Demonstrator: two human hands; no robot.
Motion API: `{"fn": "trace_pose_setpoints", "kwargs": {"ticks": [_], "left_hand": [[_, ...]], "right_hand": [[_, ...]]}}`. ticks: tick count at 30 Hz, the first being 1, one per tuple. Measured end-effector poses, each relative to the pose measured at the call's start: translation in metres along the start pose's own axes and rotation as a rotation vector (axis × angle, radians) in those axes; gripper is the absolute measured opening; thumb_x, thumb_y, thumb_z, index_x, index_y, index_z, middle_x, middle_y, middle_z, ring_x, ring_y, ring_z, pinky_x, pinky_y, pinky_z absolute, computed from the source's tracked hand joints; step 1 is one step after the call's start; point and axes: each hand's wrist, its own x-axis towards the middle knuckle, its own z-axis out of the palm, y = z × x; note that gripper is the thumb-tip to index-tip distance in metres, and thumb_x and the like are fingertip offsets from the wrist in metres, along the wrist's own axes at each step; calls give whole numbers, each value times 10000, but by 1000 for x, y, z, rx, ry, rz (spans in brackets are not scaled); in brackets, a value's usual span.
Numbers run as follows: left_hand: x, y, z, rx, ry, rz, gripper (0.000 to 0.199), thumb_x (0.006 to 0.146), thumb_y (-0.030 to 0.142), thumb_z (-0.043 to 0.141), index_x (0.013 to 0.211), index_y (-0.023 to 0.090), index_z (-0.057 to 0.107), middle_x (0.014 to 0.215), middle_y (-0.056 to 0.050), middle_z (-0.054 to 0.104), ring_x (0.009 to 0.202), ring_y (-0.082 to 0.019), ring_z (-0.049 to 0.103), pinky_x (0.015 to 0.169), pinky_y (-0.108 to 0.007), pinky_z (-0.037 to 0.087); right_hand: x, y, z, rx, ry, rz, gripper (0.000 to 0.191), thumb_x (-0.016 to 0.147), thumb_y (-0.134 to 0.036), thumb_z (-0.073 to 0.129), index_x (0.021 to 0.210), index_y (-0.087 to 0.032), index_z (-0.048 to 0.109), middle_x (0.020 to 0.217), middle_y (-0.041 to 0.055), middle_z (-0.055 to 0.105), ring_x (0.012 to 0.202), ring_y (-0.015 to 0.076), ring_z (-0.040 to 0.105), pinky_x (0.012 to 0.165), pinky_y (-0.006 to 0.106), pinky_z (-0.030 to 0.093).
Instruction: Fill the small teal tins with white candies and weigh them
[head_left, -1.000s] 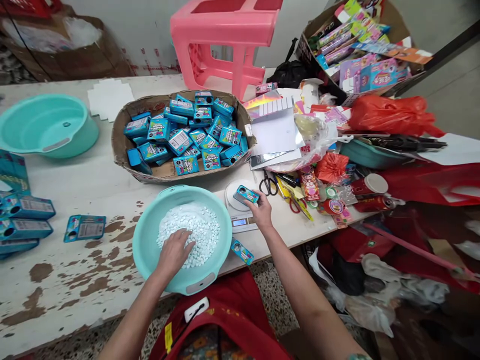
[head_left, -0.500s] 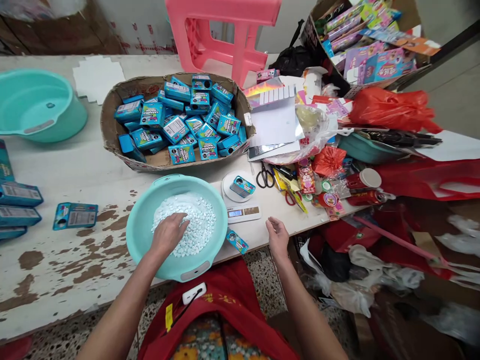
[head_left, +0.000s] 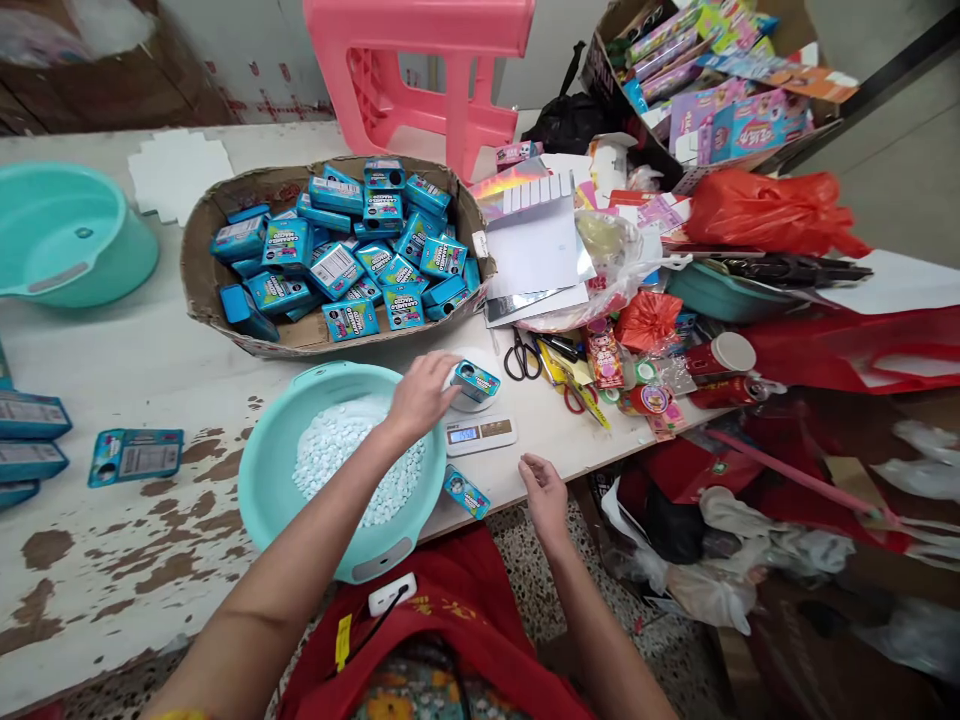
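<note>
My left hand [head_left: 424,396] reaches over the right rim of the turquoise basin [head_left: 259,470], fingertips at the small blue box [head_left: 477,381] on the round plate of a digital scale [head_left: 481,434]. Its fingers are pressed together, and what they hold, if anything, is too small to make out. White pellets [head_left: 337,450] lie in the basin. Another blue box [head_left: 466,492] rests just below the scale, near the table edge. My right hand [head_left: 545,493] hovers by the table edge to the right of that box, fingers loosely curled and apart, holding nothing.
Behind the basin stands a cardboard tray [head_left: 202,290] of blue boxes. Black scissors [head_left: 522,356], papers, bags and red cups crowd the right side. More blue boxes [head_left: 30,415] and a second turquoise basin [head_left: 97,270] are at the left; a pink stool [head_left: 420,25] stands behind.
My left hand has moved up and right from the pellets to the box on the scale. My right hand has shifted slightly down and left. The whole view has shifted a little.
</note>
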Motion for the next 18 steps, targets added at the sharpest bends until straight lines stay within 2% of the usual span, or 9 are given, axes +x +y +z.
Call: {"fn": "trace_pose_setpoints", "kwargs": {"ticks": [3, 6, 9, 11, 13, 15, 18], "left_hand": [[33, 8, 25, 8, -149, 58, 520, 770, 211, 622, 1270, 252, 481, 1339, -86, 464, 1207, -273, 425, 937, -388, 407], [43, 5, 36, -113, -274, 51, 354, 774, 232, 620, 1125, 218, 578, 1148, -92, 556, 1048, -253, 522, 874, -362, 424], [24, 6, 26, -395, -249, 56, 317, 775, 333, 639, 1066, 211, 606, 1032, -70, 582, 965, -227, 546, 853, -333, 422], [-1, 11, 11, -652, -218, 19, 389, 741, 372, 681, 1096, 231, 606, 1058, -56, 588, 995, -220, 543, 884, -320, 410], [-29, 18, -6, -961, -147, -129, 480, 723, 395, 702, 1163, 246, 580, 1120, -54, 585, 1039, -217, 541, 910, -314, 407], [-55, 24, -23, -1304, 20, -367, 501, 763, 473, 643, 1194, 231, 561, 1139, -67, 591, 1046, -217, 557, 897, -321, 427], [-81, 27, -45, -1714, 302, -637, 508, 838, 593, 462, 1082, 173, 611, 1035, -89, 641, 995, -224, 604, 873, -356, 458]], "right_hand": [[1, -8, 8, -9, -45, -18, 368, 747, -456, 637, 980, -171, 623, 1024, 106, 676, 933, 216, 620, 893, 408, 476], [3, -29, 19, -33, -83, -74, 409, 763, -443, 626, 1065, -170, 593, 1075, 119, 654, 961, 225, 616, 882, 426, 482], [6, -68, 30, -84, -111, -251, 644, 721, -402, 693, 1288, -207, 455, 1279, 128, 543, 1140, 251, 535, 931, 433, 456], [6, -100, 36, -130, -184, -384, 705, 701, -375, 725, 1324, -236, 426, 1309, 102, 521, 1180, 250, 505, 962, 412, 435], [1, -132, 42, -184, -312, -462, 536, 729, -368, 706, 1221, -246, 531, 1171, 65, 605, 1072, 236, 564, 916, 383, 457], [-11, -158, 49, -224, -426, -517, 371, 754, -359, 688, 1100, -254, 603, 1035, 38, 644, 968, 224, 595, 854, 361, 477], [-34, -179, 63, -241, -499, -612, 360, 749, -335, 705, 1090, -280, 602, 1034, 29, 639, 974, 226, 587, 854, 354, 468]]}}
